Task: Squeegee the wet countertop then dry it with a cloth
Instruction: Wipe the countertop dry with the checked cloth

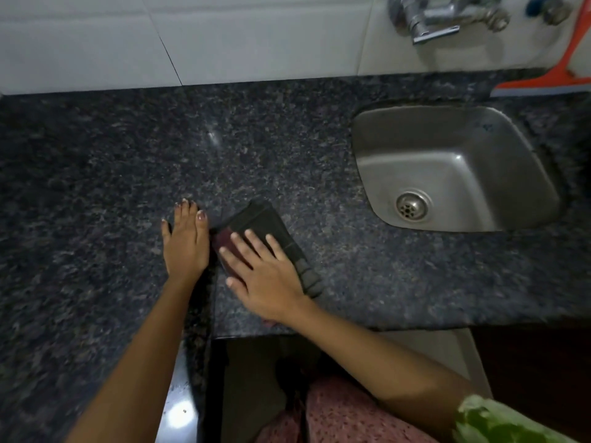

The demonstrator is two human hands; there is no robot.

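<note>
A dark folded cloth (271,230) with a maroon patch lies on the speckled dark granite countertop (128,161) near its front edge. My right hand (262,276) rests flat on the cloth, fingers spread, pressing it against the stone. My left hand (185,241) lies palm down on the bare countertop just left of the cloth, holding nothing. An orange squeegee (550,81) leans against the tiled wall at the far right, behind the sink, away from both hands.
A steel sink (447,167) with a round drain is set into the counter at right. A metal tap (428,20) juts from the white tiled wall above it. The counter's front edge drops off just below my right hand.
</note>
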